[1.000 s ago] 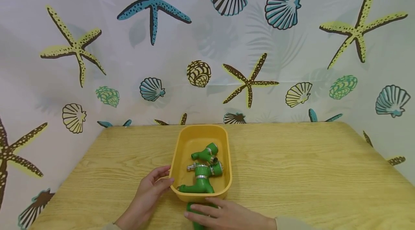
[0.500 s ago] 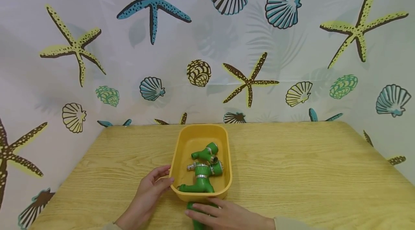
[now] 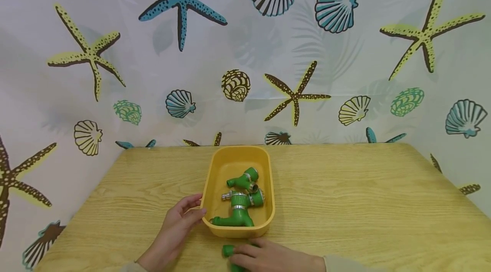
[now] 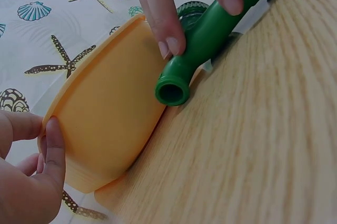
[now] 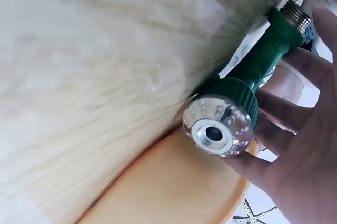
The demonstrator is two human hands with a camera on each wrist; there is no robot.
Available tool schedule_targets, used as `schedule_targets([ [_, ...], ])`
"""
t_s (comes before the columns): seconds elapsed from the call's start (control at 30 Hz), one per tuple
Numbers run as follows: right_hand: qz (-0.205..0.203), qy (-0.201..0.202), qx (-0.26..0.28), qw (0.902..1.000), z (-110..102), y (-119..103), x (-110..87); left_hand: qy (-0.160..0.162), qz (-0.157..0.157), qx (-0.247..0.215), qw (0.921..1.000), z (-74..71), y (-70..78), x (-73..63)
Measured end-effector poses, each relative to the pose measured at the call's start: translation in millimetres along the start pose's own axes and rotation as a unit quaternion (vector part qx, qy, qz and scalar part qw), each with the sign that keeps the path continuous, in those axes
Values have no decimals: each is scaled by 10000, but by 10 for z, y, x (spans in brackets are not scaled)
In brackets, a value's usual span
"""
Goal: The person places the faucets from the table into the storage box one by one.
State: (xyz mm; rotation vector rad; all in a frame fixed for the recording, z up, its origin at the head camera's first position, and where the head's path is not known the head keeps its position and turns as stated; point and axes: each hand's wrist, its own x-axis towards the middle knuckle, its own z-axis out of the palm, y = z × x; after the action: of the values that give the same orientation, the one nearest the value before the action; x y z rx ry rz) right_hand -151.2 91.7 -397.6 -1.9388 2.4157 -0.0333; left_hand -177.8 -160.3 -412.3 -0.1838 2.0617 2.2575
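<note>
A yellow plastic bin [image 3: 239,232] stands on the table with a few green taps [image 3: 239,218] lying inside. My left hand [image 3: 177,225] pinches its left rim, thumb [image 4: 54,148] on the outer wall. In front of the bin, my right hand [image 3: 268,256] holds another green tap [image 4: 205,37] close to the tabletop. In the left wrist view its open spout points at the camera and fingers lie along its body. The right wrist view shows the tap's silver-capped knob [image 5: 218,126] and brass threaded end [image 5: 296,16].
A wooden table [image 3: 345,195] spreads to both sides of the bin. Behind it hangs a white cloth [image 3: 249,41] printed with starfish and shells, which also runs along the left and right sides.
The fingers of my right hand have drawn in around the tap and away from the bin's front wall; the tap has shifted slightly nearer me. My left hand stays on the rim.
</note>
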Motion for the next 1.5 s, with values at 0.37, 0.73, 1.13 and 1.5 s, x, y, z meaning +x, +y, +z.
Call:
schedule_targets([
  [0.37,61,199,679,9975,248,48,-28,27,35,-36,10000,3,-23,12],
  [0.73,172,239,617,9977,417,103,-44,76,-7,72,9999,0,-13,13],
  [1.13,72,71,357,9993,41,10,-89,74,-1,27,10000,1,-9,8],
  [1.5,607,77,1226,9906,210,73,-161,51,18,38,10000,-2,-1,3],
])
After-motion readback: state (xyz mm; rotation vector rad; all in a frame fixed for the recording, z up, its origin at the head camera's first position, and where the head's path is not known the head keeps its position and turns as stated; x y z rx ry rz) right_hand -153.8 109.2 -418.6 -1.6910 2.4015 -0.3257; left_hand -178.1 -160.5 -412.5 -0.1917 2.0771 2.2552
